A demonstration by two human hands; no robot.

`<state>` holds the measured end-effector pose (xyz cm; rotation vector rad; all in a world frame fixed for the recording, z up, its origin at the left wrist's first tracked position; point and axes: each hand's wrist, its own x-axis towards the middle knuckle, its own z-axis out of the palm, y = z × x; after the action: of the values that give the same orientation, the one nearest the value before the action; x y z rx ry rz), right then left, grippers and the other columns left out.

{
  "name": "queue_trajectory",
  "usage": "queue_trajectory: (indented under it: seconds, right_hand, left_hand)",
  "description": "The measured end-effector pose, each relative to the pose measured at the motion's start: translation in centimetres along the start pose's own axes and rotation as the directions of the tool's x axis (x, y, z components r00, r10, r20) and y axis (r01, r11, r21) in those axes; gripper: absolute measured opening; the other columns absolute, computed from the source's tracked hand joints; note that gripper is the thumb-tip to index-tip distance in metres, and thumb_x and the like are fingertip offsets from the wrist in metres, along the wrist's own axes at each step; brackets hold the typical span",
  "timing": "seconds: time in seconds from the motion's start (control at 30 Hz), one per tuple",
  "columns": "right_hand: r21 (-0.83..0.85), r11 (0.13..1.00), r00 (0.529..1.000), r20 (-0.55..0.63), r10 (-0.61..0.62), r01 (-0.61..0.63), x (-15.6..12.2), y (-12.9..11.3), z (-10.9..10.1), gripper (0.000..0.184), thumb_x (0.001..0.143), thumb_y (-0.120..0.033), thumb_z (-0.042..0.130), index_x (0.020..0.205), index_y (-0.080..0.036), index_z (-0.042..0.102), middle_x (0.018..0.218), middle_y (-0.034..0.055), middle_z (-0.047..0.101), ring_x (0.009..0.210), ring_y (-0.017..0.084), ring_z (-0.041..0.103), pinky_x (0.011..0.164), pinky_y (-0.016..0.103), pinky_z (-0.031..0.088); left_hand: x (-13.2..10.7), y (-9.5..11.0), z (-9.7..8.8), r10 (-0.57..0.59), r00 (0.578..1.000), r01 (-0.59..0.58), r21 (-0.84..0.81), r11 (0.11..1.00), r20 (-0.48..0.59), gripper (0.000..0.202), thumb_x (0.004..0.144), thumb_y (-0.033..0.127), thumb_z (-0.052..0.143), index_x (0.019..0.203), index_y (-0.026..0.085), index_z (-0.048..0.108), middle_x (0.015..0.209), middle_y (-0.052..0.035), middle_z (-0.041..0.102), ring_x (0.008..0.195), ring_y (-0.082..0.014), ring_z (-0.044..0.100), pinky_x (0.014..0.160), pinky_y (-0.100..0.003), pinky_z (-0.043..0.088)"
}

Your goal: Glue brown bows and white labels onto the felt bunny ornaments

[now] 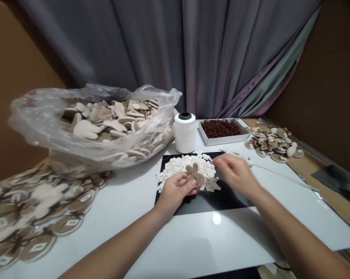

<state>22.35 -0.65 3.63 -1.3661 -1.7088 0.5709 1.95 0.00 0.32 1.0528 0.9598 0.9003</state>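
My left hand (175,190) pinches a small brown felt rabbit-shaped piece (195,174) over a heap of little white paper tags (186,164) that lies on a black mat (218,197). My right hand (235,172) hovers just right of the piece, above the tags. It is smeared by motion, so its fingers cannot be read. A glue gun or pen-like tool (235,154) lies beyond the right hand.
A large clear plastic bag (87,124) of cream and brown felt pieces sits at left. Finished tagged pieces (32,221) spread at the near left, more (272,143) at far right. A white thread cone (185,132) and a white box of dark red bits (221,130) stand behind.
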Motion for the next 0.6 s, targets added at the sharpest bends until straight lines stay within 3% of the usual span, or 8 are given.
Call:
queue_trajectory:
  seconds: [0.07, 0.13, 0.17, 0.23, 0.37, 0.47, 0.53, 0.6]
  right_hand:
    - [-0.349, 0.92, 0.984, -0.069, 0.166, -0.179, 0.1, 1.4, -3.8, 0.053, 0.089, -0.054, 0.032, 0.061, -0.019, 0.058, 0.058, 0.0081, 0.06, 0.056, 0.02, 0.054, 0.055, 0.03, 0.036]
    - [-0.596, 0.717, 0.911, -0.062, 0.408, -0.362, -0.4, 3.5, -6.5, 0.059, 0.087, -0.061, 0.03, 0.052, -0.02, 0.053, 0.056, 0.0106, 0.059, 0.052, 0.02, 0.053, 0.052, 0.03, 0.034]
    - [-0.67, 0.63, 0.861, -0.029, 0.508, -0.394, -0.7, 4.6, -7.1, 0.06, 0.086, -0.062, 0.03, 0.051, -0.02, 0.052, 0.057, 0.012, 0.06, 0.052, 0.021, 0.054, 0.053, 0.03, 0.034]
    - [-0.734, 0.558, 0.796, 0.039, 0.604, -0.387, -1.2, 6.6, -7.2, 0.059, 0.084, -0.065, 0.033, 0.055, -0.019, 0.055, 0.063, 0.0143, 0.063, 0.057, 0.023, 0.057, 0.053, 0.03, 0.035]
    - [-0.719, 0.598, 0.817, 0.073, 0.572, -0.354, -1.3, 8.5, -5.2, 0.053, 0.08, -0.065, 0.038, 0.063, -0.018, 0.058, 0.068, 0.0131, 0.065, 0.061, 0.024, 0.059, 0.053, 0.028, 0.035]
    - [-0.67, 0.641, 0.846, 0.037, 0.533, -0.374, -1.1, 8.4, -4.7, 0.043, 0.078, -0.056, 0.046, 0.057, -0.02, 0.052, 0.059, 0.0078, 0.06, 0.055, 0.021, 0.055, 0.05, 0.027, 0.034]
    - [-0.564, 0.719, 0.868, 0.01, 0.497, -0.406, -1.2, 8.1, -4.8, 0.038, 0.075, -0.052, 0.051, 0.053, -0.021, 0.047, 0.051, 0.0027, 0.054, 0.05, 0.017, 0.05, 0.047, 0.027, 0.032]
    - [-0.32, 0.829, 0.883, -0.059, 0.466, -0.458, -1.5, 7.4, -4.7, 0.032, 0.072, -0.047, 0.055, 0.057, -0.021, 0.046, 0.05, -0.0002, 0.052, 0.048, 0.015, 0.049, 0.045, 0.026, 0.035]
  left_hand:
    - [0.1, 0.0, -0.1, -0.04, 0.999, 0.04, -0.086, 0.996, -0.005, 0.032, 0.071, 0.031, 0.073, 0.097, 0.014, 0.063, 0.091, -0.0084, 0.071, 0.08, -0.0163, 0.067, 0.064, -0.021, 0.054]
    - [0.2, -0.1, -0.2, -0.072, 0.997, 0.07, -0.156, 0.985, -0.006, 0.029, 0.072, 0.027, 0.07, 0.097, 0.014, 0.063, 0.091, -0.0075, 0.07, 0.081, -0.016, 0.067, 0.065, -0.021, 0.054]
    - [0.3, -0.1, -0.2, -0.082, 0.997, 0.08, -0.183, 0.98, -0.005, 0.024, 0.073, 0.026, 0.068, 0.094, 0.014, 0.064, 0.089, -0.0071, 0.07, 0.081, -0.0156, 0.067, 0.065, -0.021, 0.055]
    - [0.4, -0.2, -0.3, -0.093, 0.996, 0.091, -0.221, 0.971, 0.001, 0.017, 0.074, 0.023, 0.064, 0.089, 0.014, 0.066, 0.089, -0.0071, 0.07, 0.08, -0.0154, 0.066, 0.066, -0.022, 0.055]
    - [0.4, -0.3, -0.5, -0.086, 0.996, 0.091, -0.248, 0.965, 0.028, 0.019, 0.075, 0.02, 0.058, 0.09, 0.013, 0.068, 0.092, -0.0086, 0.069, 0.084, -0.0168, 0.065, 0.072, -0.025, 0.055]
    - [0.6, -0.4, -0.6, -0.064, 0.997, 0.071, -0.232, 0.97, 0.038, 0.021, 0.075, 0.023, 0.061, 0.093, 0.014, 0.068, 0.095, -0.0079, 0.068, 0.086, -0.0164, 0.064, 0.074, -0.025, 0.054]
    - [0.9, -0.6, -0.7, -0.045, 0.999, 0.048, -0.188, 0.981, 0.021, 0.02, 0.074, 0.026, 0.066, 0.09, 0.015, 0.068, 0.093, -0.0065, 0.068, 0.083, -0.0143, 0.063, 0.072, -0.023, 0.052]
    - [1.3, -0.9, -0.8, -0.01, 1.0, 0.01, -0.124, 0.992, 0.0, 0.02, 0.073, 0.027, 0.069, 0.088, 0.015, 0.067, 0.088, -0.0049, 0.067, 0.076, -0.0119, 0.061, 0.069, -0.022, 0.05]
